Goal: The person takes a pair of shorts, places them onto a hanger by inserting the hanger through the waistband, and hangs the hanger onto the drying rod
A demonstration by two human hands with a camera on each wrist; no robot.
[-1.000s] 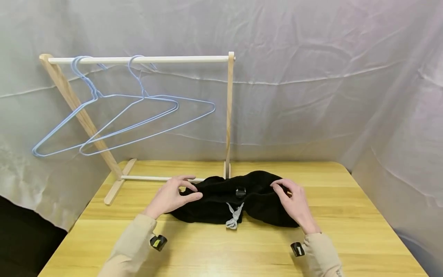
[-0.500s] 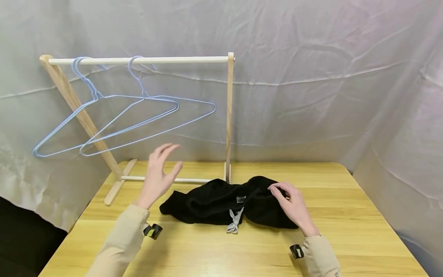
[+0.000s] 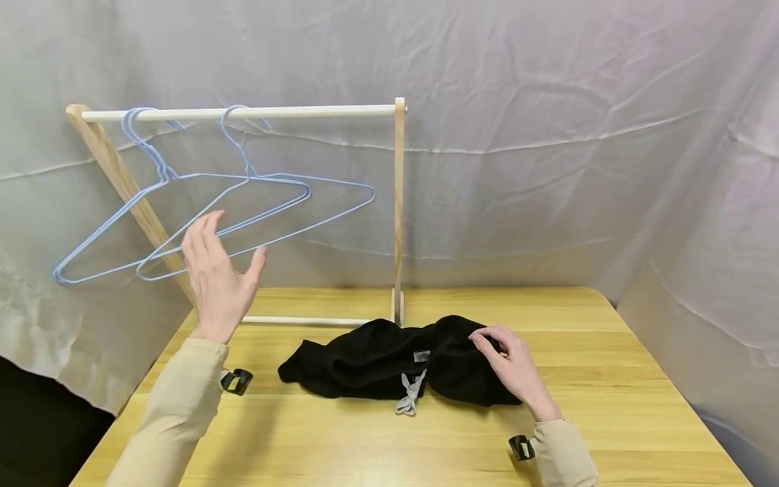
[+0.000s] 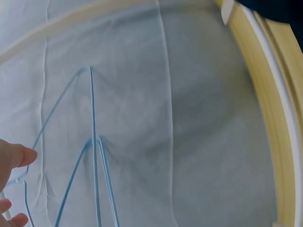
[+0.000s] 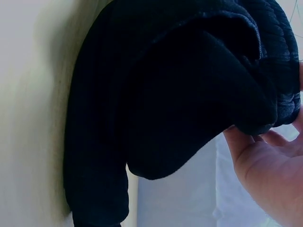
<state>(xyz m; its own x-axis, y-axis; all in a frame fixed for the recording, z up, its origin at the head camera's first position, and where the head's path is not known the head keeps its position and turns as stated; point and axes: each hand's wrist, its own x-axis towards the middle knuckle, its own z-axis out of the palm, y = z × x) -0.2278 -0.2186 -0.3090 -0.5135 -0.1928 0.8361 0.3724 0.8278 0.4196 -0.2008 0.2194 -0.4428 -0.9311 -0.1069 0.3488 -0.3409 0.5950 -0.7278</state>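
Note:
Black drawstring pants (image 3: 371, 358) lie bunched on the table, with a grey tied drawstring (image 3: 410, 392) and a small label showing at the waist. At their right end my right hand (image 3: 512, 362) pinches the cloth; the right wrist view shows its thumb and fingers at the gathered waistband (image 5: 281, 56). My left hand (image 3: 216, 274) is raised and holds nothing, fingers spread from the thumb. It overlaps the light blue wire hangers (image 3: 243, 177) in the head view. Its fingertips (image 4: 28, 156) appear beside the hangers in the left wrist view.
A clothes rack with wooden uprights (image 3: 398, 216) and a white top rail (image 3: 316, 111) stands at the back left of the wooden table (image 3: 608, 379). The hangers hang from that rail. A grey curtain (image 3: 548, 169) closes off the back and sides.
My left hand has let go of the pants and moved up and left toward the hangers. The left end of the pants has dropped flatter. My right hand has stayed at its end.

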